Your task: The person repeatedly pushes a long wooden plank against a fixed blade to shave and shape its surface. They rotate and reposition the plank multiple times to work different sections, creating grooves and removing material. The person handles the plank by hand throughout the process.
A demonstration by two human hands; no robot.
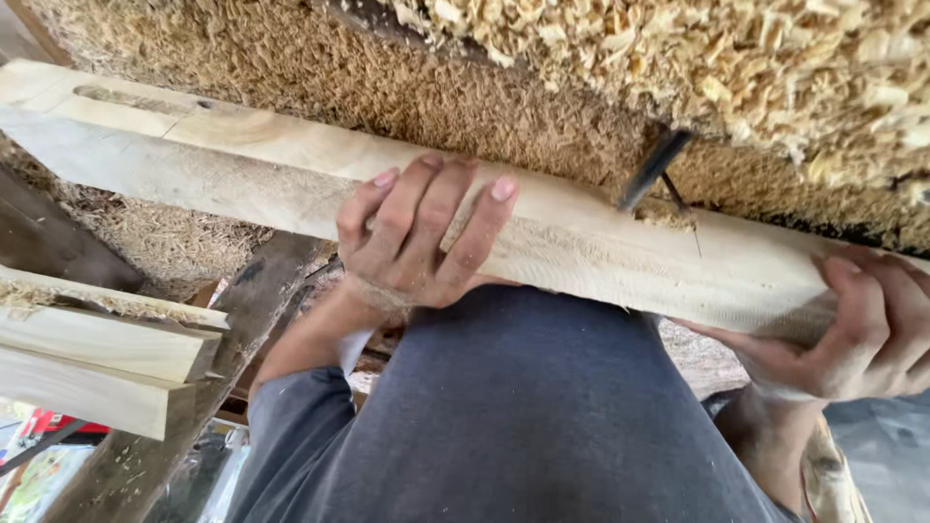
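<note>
Sawdust and wood shavings (407,87) lay heaped across the whole bench behind, thick and loose. Across it ran the long pale plank (591,237), stretching from the upper left corner down to the right edge, pressed close against the person's dark grey shirt (523,416). Lower left, a stack of cut boards (97,353) sat apart from the action. The left hand (421,237) was wrapped over the plank's middle, fingers curled down its front face, gripping firmly. The right hand (867,334) clamped the plank's right end, fingers closed around the underside. Just above the plank, a dark metal blade or bit (654,169) poked out of the shavings, perhaps touching the wood, though the view was too poor to be sure. The risk looked plain: dust-coated wood could slide in either grip, and a slip might carry the left fingers towards that metal piece, or jam the plank against it.
</note>
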